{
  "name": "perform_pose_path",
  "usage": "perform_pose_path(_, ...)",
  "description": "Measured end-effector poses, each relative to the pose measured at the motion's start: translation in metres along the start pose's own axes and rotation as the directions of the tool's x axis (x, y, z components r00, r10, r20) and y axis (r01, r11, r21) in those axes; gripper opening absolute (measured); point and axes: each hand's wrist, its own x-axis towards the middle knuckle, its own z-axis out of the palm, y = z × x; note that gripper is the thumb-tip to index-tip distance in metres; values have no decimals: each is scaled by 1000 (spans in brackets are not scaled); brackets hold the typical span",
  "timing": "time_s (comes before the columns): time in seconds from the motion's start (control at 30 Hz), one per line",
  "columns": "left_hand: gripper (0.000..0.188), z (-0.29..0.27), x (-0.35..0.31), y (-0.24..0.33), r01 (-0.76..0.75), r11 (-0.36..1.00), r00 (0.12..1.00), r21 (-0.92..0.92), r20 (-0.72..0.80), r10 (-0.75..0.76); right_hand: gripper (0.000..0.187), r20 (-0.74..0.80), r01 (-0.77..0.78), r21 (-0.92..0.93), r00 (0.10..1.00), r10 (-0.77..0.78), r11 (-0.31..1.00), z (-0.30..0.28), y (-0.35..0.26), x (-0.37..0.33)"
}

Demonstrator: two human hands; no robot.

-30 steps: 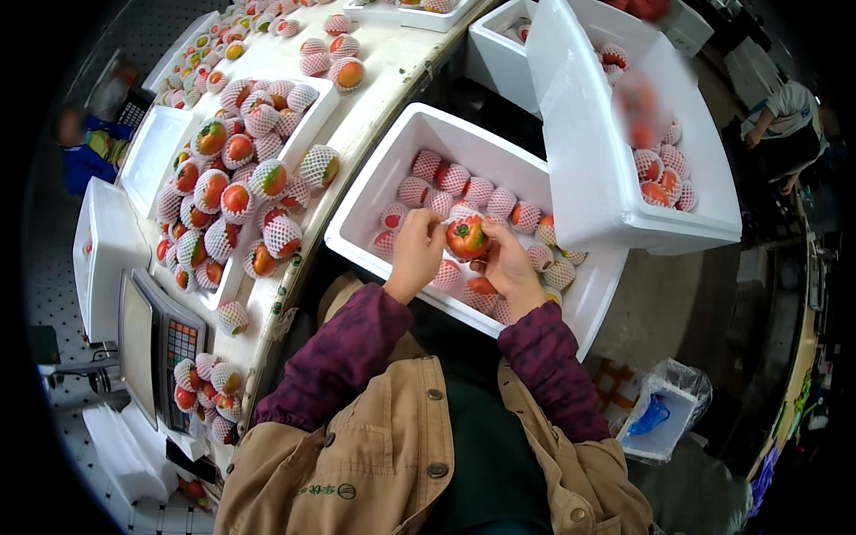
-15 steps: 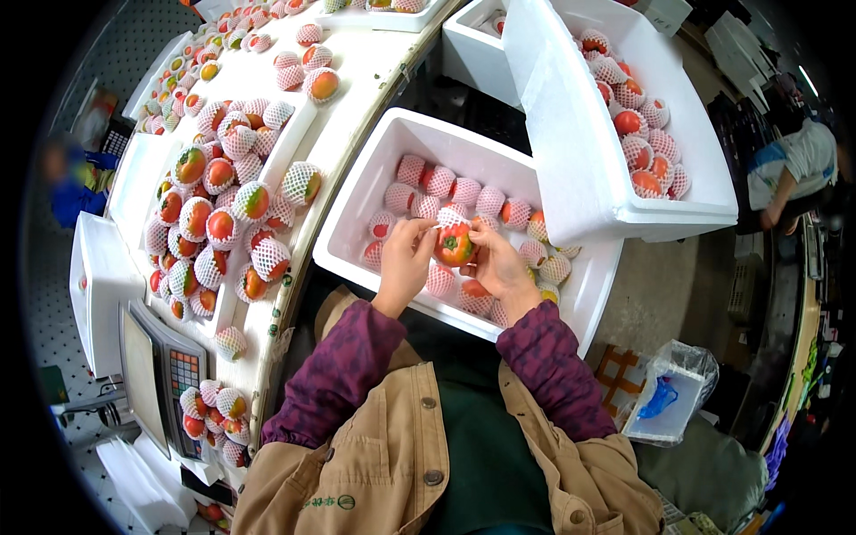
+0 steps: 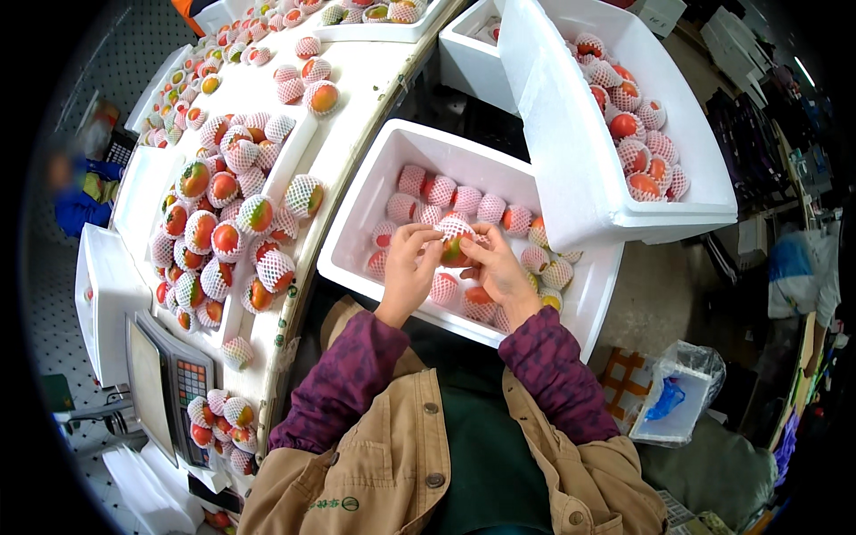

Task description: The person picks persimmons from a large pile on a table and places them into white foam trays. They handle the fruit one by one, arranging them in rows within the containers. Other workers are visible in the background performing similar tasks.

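Observation:
Both of my hands hold one red-and-green tomato [image 3: 456,253] above an open white foam box [image 3: 355,223]. A white foam net sleeve [image 3: 456,226] covers its upper part, while the lower part is bare. My left hand [image 3: 411,275] is closed, with thumb and fingers pinching at the left side of the net. From the right, my right hand [image 3: 502,275] grips the tomato and the net's edge. Under them, several netted tomatoes [image 3: 491,204] lie in rows in the box, partly hidden by my hands.
On the left, a white table [image 3: 349,53] bears a heaped tray of netted tomatoes [image 3: 226,239] and a scale [image 3: 191,379]. Another foam box [image 3: 691,174] with netted tomatoes stands at upper right, its tall side rising beside my box. A plastic-lined container [image 3: 673,397] is at lower right.
The foam net has come further down over the tomato, covering more of its upper part. My fingers have shifted slightly around it. The whole view has moved a little.

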Motion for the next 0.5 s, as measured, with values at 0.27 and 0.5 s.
perform_pose_path(0.27,56,-2,3,6,141,990,974,26,177,-143,15,-99,128,-138,985,-142,982,1,0,1)
perform_pose_path(0.5,42,-5,6,-19,466,748,884,-472,275,-378,11,-59,145,-231,985,-162,962,-3,5,3)
